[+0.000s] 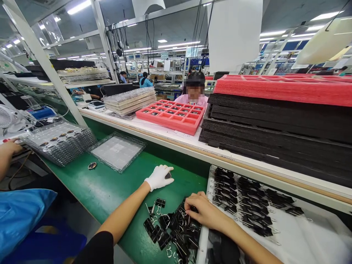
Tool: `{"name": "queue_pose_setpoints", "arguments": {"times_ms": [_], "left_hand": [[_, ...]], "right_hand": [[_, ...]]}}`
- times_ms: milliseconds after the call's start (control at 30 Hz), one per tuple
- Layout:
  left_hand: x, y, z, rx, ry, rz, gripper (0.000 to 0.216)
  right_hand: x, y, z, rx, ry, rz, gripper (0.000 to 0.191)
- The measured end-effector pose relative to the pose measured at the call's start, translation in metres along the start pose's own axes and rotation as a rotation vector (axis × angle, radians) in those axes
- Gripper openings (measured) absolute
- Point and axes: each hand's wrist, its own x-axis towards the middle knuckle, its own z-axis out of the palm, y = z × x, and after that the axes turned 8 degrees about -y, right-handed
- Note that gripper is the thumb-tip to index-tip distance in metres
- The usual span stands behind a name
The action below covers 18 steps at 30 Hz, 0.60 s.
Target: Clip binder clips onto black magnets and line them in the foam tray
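My left hand, in a white glove, rests on the green bench top with thumb and fingers around a small round dark part. My bare right hand has its fingers curled at the top of a heap of black binder clips; a black clip shows partly under the fingers. To the right of that hand, a white tray holds rows of binder clips. Another round part lies by itself on the bench to the left.
A clear plastic tray lies beside a stack of similar trays. On the raised shelf stand a red foam tray with small parts and a tall black foam stack. A co-worker's hand is at far left; a person sits opposite.
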Motion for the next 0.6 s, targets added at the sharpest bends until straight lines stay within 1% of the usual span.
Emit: {"name": "queue_pose_setpoints", "arguments": {"times_ms": [100,200,267,333,400,467,533,567,600], "left_hand": [[0.000,0.000,-0.001,-0.001,-0.001,0.005,0.058],[-0.001,0.001,-0.002,-0.001,0.003,0.013,0.057],[-0.001,0.001,-0.002,0.002,0.007,0.016,0.056],[-0.001,0.001,-0.002,0.005,0.008,0.018,0.056],[-0.001,0.001,-0.002,0.010,0.006,0.018,0.056],[-0.002,0.001,-0.001,0.013,0.005,0.021,0.056],[-0.002,0.001,-0.001,0.014,0.008,0.021,0.056],[-0.001,0.001,-0.001,0.013,0.009,0.022,0.056],[-0.001,0.001,-0.001,0.012,0.012,0.023,0.055]], "right_hand": [[0.001,0.004,-0.003,-0.007,-0.015,-0.078,0.015],[0.002,0.006,-0.004,0.010,0.002,-0.166,0.026],[0.003,0.007,-0.004,0.077,0.042,-0.221,0.032],[0.005,0.008,-0.004,0.187,0.133,-0.224,0.037],[0.010,0.010,-0.002,0.340,0.256,-0.139,0.042],[0.018,0.014,-0.001,0.544,0.371,-0.016,0.046],[0.027,0.020,-0.001,0.737,0.445,0.087,0.050],[0.033,0.023,-0.002,0.792,0.471,0.130,0.051],[0.039,0.025,-0.003,0.790,0.483,0.178,0.048]]}}
